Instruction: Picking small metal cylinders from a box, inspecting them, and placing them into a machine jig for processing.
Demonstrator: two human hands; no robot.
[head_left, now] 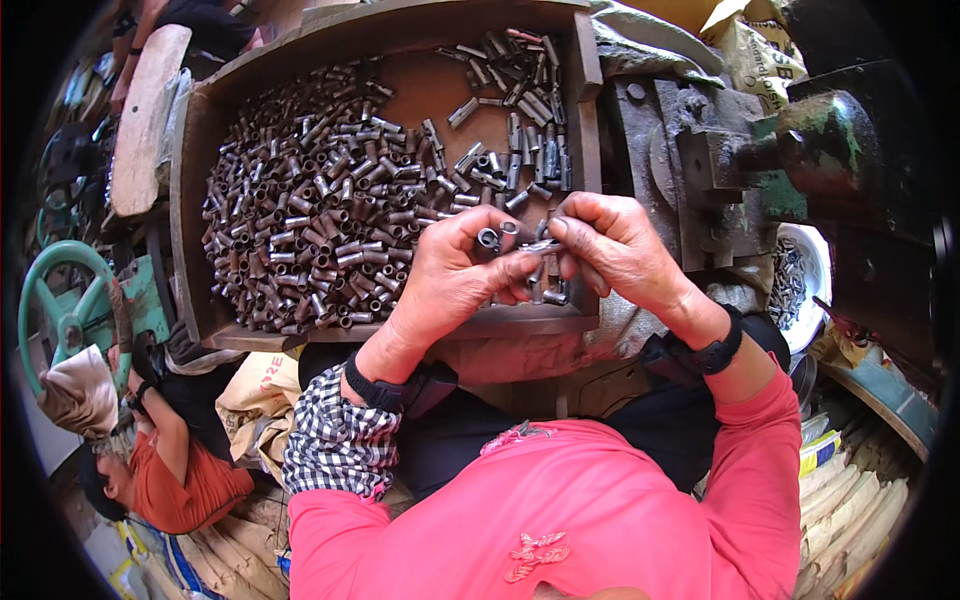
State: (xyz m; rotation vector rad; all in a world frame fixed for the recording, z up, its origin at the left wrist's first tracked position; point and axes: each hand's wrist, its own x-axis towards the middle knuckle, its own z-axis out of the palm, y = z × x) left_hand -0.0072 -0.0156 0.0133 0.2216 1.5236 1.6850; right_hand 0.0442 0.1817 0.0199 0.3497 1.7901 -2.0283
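Note:
Both hands are raised over the near right part of a wooden tray (390, 15). My left hand (455, 265) is closed around a few short metal tubes (488, 239), their round open ends facing up. Thumb and fingers of my right hand (620, 245) pinch a small metal piece (541, 247) against those in the left. Its exact shape is partly hidden by the fingertips. A large heap of short metal tubes (340, 200) fills the tray's left and middle. Slotted metal pieces (530, 90) lie scattered at its far right.
A heavy machine (800, 150) with a green, worn cylinder stands right of the tray. Beside it, a white tub (815, 280) holds small metal parts. At the left are a green handwheel (65, 310) and a person in an orange shirt (195, 470). Sacks (262, 400) lie around.

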